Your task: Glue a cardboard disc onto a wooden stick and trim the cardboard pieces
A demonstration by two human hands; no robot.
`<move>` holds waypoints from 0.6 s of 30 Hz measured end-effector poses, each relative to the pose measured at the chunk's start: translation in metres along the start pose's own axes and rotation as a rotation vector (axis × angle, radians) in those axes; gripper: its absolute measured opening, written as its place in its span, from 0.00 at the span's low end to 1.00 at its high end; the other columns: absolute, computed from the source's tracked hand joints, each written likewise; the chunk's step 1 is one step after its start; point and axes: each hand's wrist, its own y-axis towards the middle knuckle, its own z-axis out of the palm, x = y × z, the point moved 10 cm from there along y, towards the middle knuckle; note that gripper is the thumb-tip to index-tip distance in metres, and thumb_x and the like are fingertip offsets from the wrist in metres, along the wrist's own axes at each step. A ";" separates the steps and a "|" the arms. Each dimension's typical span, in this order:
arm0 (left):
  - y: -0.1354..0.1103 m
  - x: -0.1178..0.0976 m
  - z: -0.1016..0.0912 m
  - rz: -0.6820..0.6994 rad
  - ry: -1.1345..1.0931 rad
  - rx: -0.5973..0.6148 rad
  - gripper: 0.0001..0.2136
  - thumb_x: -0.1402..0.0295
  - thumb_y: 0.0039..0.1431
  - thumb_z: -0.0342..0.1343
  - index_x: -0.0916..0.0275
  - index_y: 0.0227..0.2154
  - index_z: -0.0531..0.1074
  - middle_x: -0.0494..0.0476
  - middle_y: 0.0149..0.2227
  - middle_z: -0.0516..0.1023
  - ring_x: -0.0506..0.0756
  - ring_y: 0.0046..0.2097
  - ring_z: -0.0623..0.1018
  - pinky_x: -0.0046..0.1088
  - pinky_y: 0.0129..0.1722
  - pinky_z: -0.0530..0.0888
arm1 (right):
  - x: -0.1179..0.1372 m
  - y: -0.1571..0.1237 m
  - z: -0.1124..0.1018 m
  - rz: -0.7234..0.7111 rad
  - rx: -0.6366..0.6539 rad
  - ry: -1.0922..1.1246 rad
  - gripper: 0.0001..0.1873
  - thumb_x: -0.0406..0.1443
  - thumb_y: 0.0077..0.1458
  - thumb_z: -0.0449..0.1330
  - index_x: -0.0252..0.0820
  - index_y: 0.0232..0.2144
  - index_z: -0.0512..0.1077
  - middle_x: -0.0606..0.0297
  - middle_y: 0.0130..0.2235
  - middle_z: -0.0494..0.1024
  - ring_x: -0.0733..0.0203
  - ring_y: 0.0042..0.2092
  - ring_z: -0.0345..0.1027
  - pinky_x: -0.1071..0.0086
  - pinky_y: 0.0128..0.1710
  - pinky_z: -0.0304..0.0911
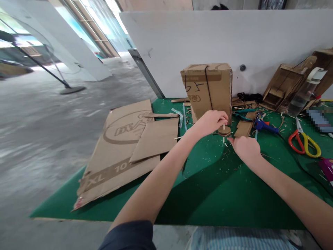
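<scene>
A small round cardboard disc (224, 131), seemingly layered, has a thin wooden stick (224, 126) through its middle, poking out above and below. From above, my left hand (212, 121) is closed in a pinch at the stick's upper end. Curled fingers and an extended thumb of my right hand (246, 148) meet the disc's lower right edge; the fingertips are hidden. Just behind stands an upright cardboard box (218, 86) with black marks and a dark cord down its front. Cardboard strips (244, 127) lie right of the disc.
Large flat cardboard sheets (122, 135) lie on the green table (208, 198) at left. To the right are a blue glue gun (266, 126), red-and-yellow scissors (304, 140), teal-handled pliers (243, 114), a bottle (303, 95) and wooden-looking structures (284, 81). A white panel (161, 45) rises behind.
</scene>
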 end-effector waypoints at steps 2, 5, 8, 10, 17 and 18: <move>0.000 0.000 0.000 0.007 0.005 -0.003 0.10 0.69 0.61 0.47 0.62 0.36 0.74 0.55 0.36 0.82 0.54 0.39 0.79 0.29 0.37 0.70 | 0.000 0.000 -0.001 0.003 0.003 -0.006 0.35 0.46 0.67 0.37 0.36 0.31 0.79 0.51 0.28 0.79 0.51 0.32 0.77 0.66 0.28 0.63; 0.001 0.002 0.000 -0.001 0.006 -0.004 0.10 0.70 0.62 0.47 0.62 0.35 0.74 0.55 0.36 0.82 0.54 0.37 0.79 0.29 0.36 0.69 | 0.001 0.001 -0.001 0.004 0.005 -0.003 0.34 0.46 0.67 0.38 0.35 0.31 0.79 0.49 0.28 0.80 0.52 0.32 0.77 0.67 0.29 0.63; 0.000 0.002 0.000 -0.002 -0.013 -0.007 0.10 0.70 0.62 0.47 0.62 0.35 0.74 0.54 0.35 0.82 0.53 0.36 0.78 0.28 0.35 0.69 | 0.001 0.000 0.001 0.011 0.014 0.007 0.34 0.46 0.67 0.39 0.34 0.31 0.79 0.49 0.28 0.80 0.53 0.31 0.77 0.67 0.30 0.64; 0.000 0.001 0.000 0.007 -0.024 -0.009 0.10 0.70 0.62 0.47 0.62 0.34 0.74 0.54 0.35 0.82 0.53 0.36 0.78 0.28 0.35 0.68 | 0.001 -0.001 0.005 0.016 0.041 0.012 0.32 0.47 0.66 0.41 0.35 0.30 0.79 0.50 0.28 0.80 0.53 0.31 0.77 0.67 0.30 0.64; 0.002 0.009 -0.001 -0.019 -0.006 -0.015 0.08 0.69 0.61 0.50 0.62 0.33 0.75 0.53 0.33 0.82 0.53 0.34 0.78 0.28 0.33 0.68 | 0.003 -0.006 0.010 -0.017 0.056 0.014 0.30 0.47 0.65 0.44 0.35 0.31 0.79 0.50 0.27 0.80 0.53 0.32 0.77 0.68 0.30 0.63; 0.002 0.010 -0.001 -0.017 -0.009 -0.020 0.08 0.68 0.61 0.51 0.61 0.33 0.75 0.53 0.33 0.82 0.53 0.34 0.78 0.28 0.33 0.68 | 0.003 -0.006 0.008 -0.023 0.048 0.008 0.30 0.47 0.66 0.44 0.35 0.31 0.78 0.51 0.27 0.80 0.53 0.32 0.77 0.67 0.29 0.63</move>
